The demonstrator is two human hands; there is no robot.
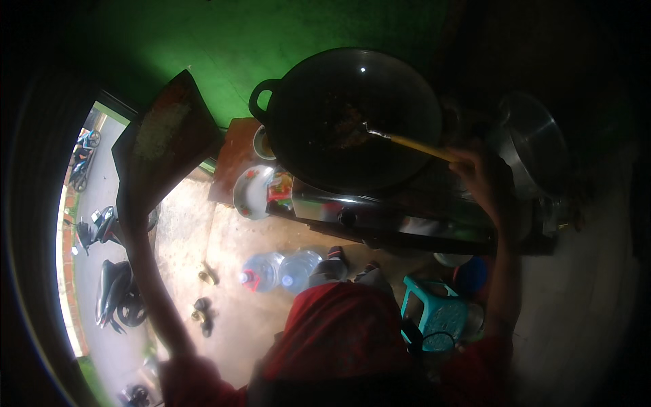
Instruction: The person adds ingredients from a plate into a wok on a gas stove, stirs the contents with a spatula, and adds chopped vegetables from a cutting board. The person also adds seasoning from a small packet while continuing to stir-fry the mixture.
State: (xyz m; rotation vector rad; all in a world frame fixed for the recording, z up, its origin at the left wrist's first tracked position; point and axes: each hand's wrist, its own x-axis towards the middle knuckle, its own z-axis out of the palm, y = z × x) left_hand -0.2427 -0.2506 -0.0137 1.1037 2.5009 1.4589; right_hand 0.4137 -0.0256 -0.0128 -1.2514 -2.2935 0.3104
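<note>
A large dark wok (325, 168) sits over the gas stove (391, 216), with a small amount of reddish-brown food (348, 124) at its middle. My right hand (470, 168) grips the yellow handle of a spatula (417, 145), whose metal end rests in the food. Left of the wok, my left hand (133, 196), dim in shadow, holds up a dark board (198, 122) bearing a pile of pale chopped food (160, 127). The fingers of that hand are hard to make out.
A floral plate (249, 193), a small bowl (262, 142) and a red-green packet (279, 185) stand left of the stove. A metal pot (534, 142) is at the right. Below are two large water bottles (262, 272) and a turquoise stool (442, 318).
</note>
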